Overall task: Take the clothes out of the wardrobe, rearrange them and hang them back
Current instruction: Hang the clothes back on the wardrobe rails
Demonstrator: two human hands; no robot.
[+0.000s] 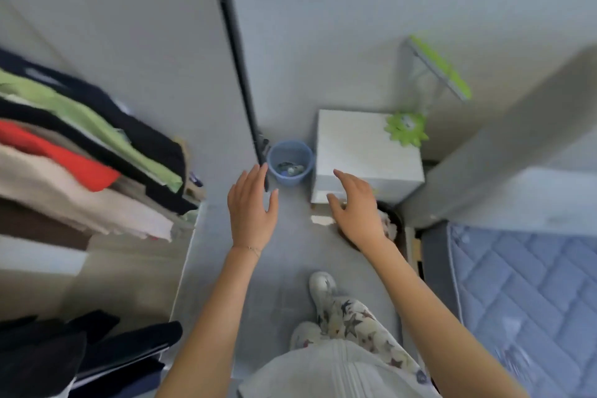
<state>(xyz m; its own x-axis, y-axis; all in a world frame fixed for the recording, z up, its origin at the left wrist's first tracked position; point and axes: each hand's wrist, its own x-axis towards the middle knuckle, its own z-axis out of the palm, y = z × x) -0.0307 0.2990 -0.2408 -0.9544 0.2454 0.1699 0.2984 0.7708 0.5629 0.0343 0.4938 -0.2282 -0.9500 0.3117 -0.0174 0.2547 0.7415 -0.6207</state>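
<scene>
Both your left hand (252, 203) and right hand (355, 203): spread open, empty. Step: taking out. Next: reach left to hanging clothes (84, 152) at wardrobe's (135, 42) front edge.

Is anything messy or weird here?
Mostly tidy. The clothes hang in a row in the wardrobe, and both hands, left hand and right hand, are empty. The picture is too blurry to check small things.

Soft, even daylight, cool in tone, with weak shadows and no glare; motion blur smears the hanging clothes (80, 152), and wide-angle distortion bends the edges
</scene>
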